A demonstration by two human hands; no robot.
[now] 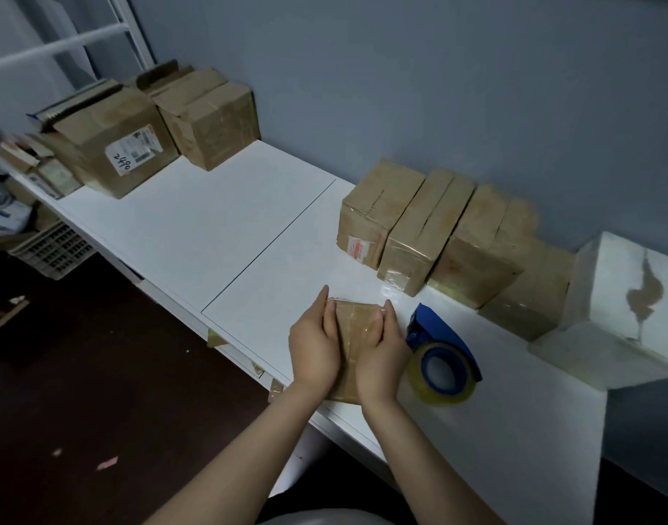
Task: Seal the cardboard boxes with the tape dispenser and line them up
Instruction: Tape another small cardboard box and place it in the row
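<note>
The left hand [315, 346] lays its fingers [326, 297] nearly straight along the left wall of a small cardboard box [353, 322], pressing it, with the thumb resting flat on the top face. The right hand [381, 358] bends its fingers [388, 310] over the far right edge and grips there. The box sits between the two palms, low in the middle of the frame and near the front edge of the white table [211, 229]. Its brown top is crossed by glossy, wrinkled clear tape. Whether its base rests on the table or is slightly lifted is hard to tell. Just right of the right hand lies the tape dispenser [444, 354], a blue plastic frame carrying a round roll of yellowish clear tape. Behind it, at right of centre, a row of taped boxes [419, 236] stands side by side against the grey-blue wall [400, 89], their shiny faces touching. At the far right stands a white foam box [620, 289], blocky and matte. In the upper left sit larger, creased cartons [116, 145], one bearing a white label. Below them a slatted plastic crate [52, 252] rests by the dark floor [78, 373].
</note>
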